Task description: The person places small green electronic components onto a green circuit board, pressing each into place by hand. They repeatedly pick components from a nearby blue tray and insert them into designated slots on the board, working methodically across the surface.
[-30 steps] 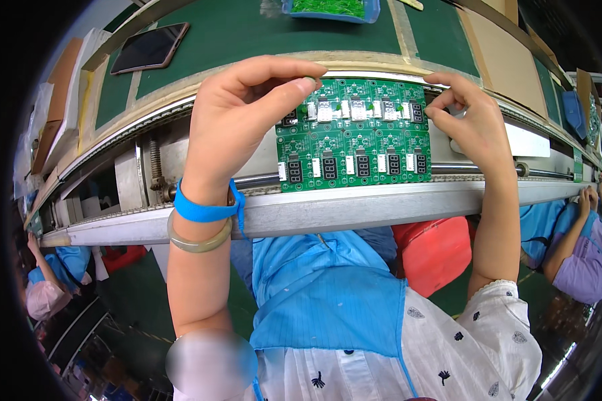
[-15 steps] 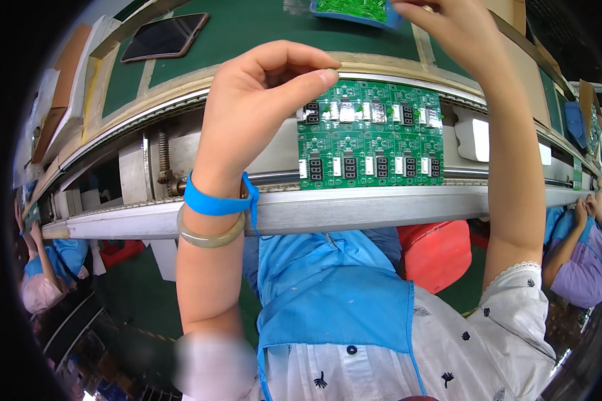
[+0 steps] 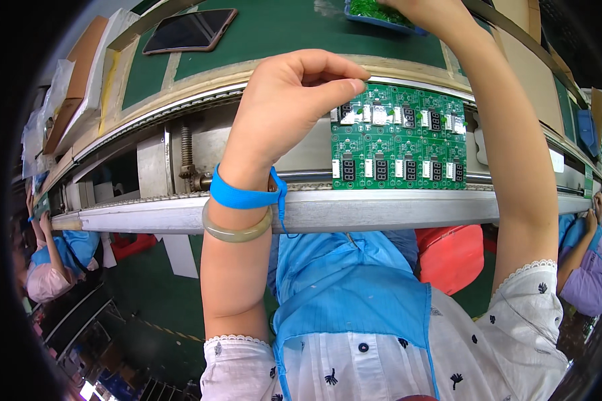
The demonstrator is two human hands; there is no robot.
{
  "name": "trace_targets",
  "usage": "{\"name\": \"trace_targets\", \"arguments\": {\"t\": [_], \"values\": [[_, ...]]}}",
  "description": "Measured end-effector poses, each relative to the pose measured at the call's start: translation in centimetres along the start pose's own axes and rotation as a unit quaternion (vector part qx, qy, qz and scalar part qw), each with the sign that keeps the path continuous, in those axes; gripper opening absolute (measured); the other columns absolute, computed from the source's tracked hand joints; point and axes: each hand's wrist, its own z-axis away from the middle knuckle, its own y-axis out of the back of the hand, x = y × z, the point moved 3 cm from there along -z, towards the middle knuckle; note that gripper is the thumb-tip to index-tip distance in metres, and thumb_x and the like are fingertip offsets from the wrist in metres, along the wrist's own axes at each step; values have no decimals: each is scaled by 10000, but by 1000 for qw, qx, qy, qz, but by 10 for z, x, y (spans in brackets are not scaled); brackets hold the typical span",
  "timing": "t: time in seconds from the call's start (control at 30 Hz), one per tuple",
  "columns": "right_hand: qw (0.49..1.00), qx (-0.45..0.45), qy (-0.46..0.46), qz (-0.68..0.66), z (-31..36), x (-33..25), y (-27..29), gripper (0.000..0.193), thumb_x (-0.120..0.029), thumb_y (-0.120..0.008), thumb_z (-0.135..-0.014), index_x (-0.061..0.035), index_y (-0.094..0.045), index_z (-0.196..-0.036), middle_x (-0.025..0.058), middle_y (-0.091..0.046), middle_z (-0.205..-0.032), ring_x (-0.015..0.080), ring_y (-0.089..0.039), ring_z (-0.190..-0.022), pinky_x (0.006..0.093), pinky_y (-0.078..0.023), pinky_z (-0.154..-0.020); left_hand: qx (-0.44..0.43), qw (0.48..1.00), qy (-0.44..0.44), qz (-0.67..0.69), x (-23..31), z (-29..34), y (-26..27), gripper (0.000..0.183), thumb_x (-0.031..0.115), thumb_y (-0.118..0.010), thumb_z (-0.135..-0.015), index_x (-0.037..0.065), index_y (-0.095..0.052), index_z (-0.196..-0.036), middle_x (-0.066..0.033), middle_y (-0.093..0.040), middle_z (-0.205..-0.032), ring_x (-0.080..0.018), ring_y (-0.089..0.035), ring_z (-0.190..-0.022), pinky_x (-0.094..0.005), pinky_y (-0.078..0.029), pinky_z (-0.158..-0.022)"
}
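Note:
A green circuit board panel (image 3: 396, 142) with rows of black digit displays and white connectors lies across the rails. Over its far left corner is my left hand (image 3: 293, 93), thumb and forefinger pinched together; anything between the tips is too small to make out. A blue strap (image 3: 246, 195) and a bangle circle that wrist. My right hand (image 3: 436, 15) reaches to a blue tray (image 3: 385, 25) of small green parts (image 3: 369, 8) at the far edge. Its fingers are mostly cut off by the picture's top, so their grip is hidden. Several small green parts sit along the panel's far row.
Metal conveyor rails (image 3: 140, 212) run left to right, with a spring-like screw (image 3: 186, 150) between them. A phone (image 3: 190, 31) lies on the green bench, far left. A red stool (image 3: 450, 259) stands below the near rail. Co-workers sit at both sides, one in a purple top (image 3: 587, 277).
My right hand has gone down to the tray of green parts. The whole view has shifted, so the panel appears further right. My left hand keeps its pinch at the panel's corner.

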Motion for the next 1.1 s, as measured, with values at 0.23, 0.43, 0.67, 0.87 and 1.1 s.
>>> {"name": "trace_targets", "arguments": {"t": [0.23, 0.43, 0.67, 0.87, 1.1], "values": [[987, 85, -39, -133, 25, -11, 18, 172, -94, -700, -832, 21, -741, -953, 177, -731, -864, 277, -704, -796, 361, -547, -760, -7, 1000, -2, -19, 0, 1, 1, 197, 70, -714, -905, -7, -723, -1086, -83, -738, -1022, -150, -697, -956, -275, -553, -887], [940, 77, -68, -326, 66, -15, 26, 159, -60, -693, -865, 41, -747, -975, 84, -739, -883, 124, -646, -794, 280, -516, -723, -14, 1000, -9, -23, 0, 1, 0, 196, 69, -711, -906, 0, -724, -1089, -77, -736, -1023, -148, -694, -962, -276, -553, -889], [905, 37, -60, -420, 111, 3, 8, 247, -167, -719, -936, -15, -719, -1130, 42, -716, -1021, 101, -643, -940, 238, -494, -853, -27, 999, -21, -25, -1, 1, -2, 195, 71, -709, -910, 2, -720, -1093, -74, -734, -1025, -145, -692, -963, -273, -557, -884], [852, -30, -113, -511, 133, 1, -1, 243, -150, -732, -926, -2, -719, -1118, 65, -727, -1026, 123, -668, -979, 246, -507, -894, -42, 999, -24, -23, -2, 1, -4, 191, 80, -708, -916, 7, -721, -1092, -74, -734, -1024, -145, -695, -962, -269, -560, -884], [830, -45, -117, -544, 139, -2, -4, 234, -136, -728, -924, 1, -724, -1113, 74, -733, -1021, 140, -688, -989, 251, -515, -905, -41, 998, -6, -52, -3, 0, -4, 189, 97, -724, -911, 7, -727, -1077, -65, -735, -1001, -135, -688, -937, -264, -556, -859]]}}
